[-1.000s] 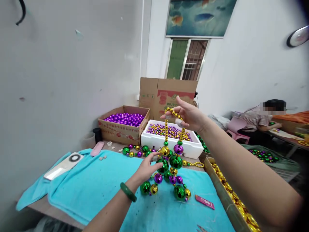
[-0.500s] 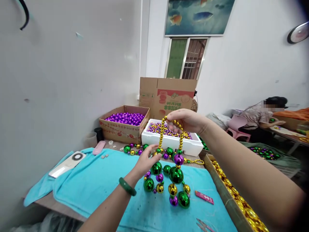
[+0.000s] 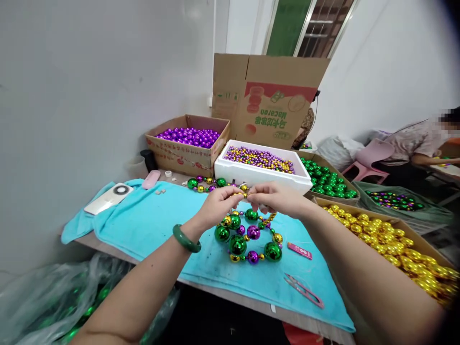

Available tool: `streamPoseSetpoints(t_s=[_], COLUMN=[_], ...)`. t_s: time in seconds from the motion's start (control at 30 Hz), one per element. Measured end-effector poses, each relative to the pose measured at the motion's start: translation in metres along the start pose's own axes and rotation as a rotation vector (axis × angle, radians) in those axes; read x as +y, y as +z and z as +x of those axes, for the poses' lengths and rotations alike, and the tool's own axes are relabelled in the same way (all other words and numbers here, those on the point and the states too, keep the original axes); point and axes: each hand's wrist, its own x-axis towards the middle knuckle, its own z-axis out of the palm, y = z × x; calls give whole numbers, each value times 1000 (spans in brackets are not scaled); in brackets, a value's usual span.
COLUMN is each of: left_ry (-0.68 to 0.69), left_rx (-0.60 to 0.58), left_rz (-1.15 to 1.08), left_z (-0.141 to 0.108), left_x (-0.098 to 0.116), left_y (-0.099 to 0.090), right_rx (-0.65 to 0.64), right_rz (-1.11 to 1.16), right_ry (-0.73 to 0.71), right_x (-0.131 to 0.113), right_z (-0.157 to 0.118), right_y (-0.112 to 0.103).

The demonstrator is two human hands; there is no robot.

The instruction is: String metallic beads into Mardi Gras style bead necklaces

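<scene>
My left hand (image 3: pixel 220 207) and my right hand (image 3: pixel 276 197) meet over the middle of the turquoise towel (image 3: pixel 172 211), fingertips almost touching. Each is closed in a pinch on the small gold-bead end of a bead necklace (image 3: pixel 237 245). Its large green, purple and gold beads lie in a loop on the towel just below the fingers. What exactly sits between the fingertips is too small to make out. To the right of the necklace are a pink packet (image 3: pixel 300 251) and pink-handled thread snips (image 3: pixel 305 291). A second bead strand (image 3: pixel 206 184) lies behind my left hand.
At the back stand a carton of purple beads (image 3: pixel 179 155) and a white foam box (image 3: pixel 264 175) of small mixed beads. Cartons of green beads (image 3: pixel 325 179) and gold beads (image 3: pixel 388 244) line the right. A person (image 3: pixel 413 143) sits far right.
The necklace, held up by my right hand before, has come down onto the towel. My hands have drawn together at its gold end. The view has tilted downward.
</scene>
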Motion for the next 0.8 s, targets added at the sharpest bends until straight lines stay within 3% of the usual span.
streamPoseSetpoints(t_s=[0.17,0.43,0.67,0.8], left_ry=[-99,-152,-56,-1], left_rx=[-104,-95,-113,-96], left_rz=[-87,-74,208,437], left_z=[3,8,15,25], left_x=[-7,-22,-28,-20], left_y=[0,2,5,-14], right_rx=[-72,-103,-65,-65], right_rz=[141,182,152,128], right_ry=[-43,-39,26,60], right_x=[30,49,56,61], right_z=[2,8,10,13], right_y=[2,3,-3,-16])
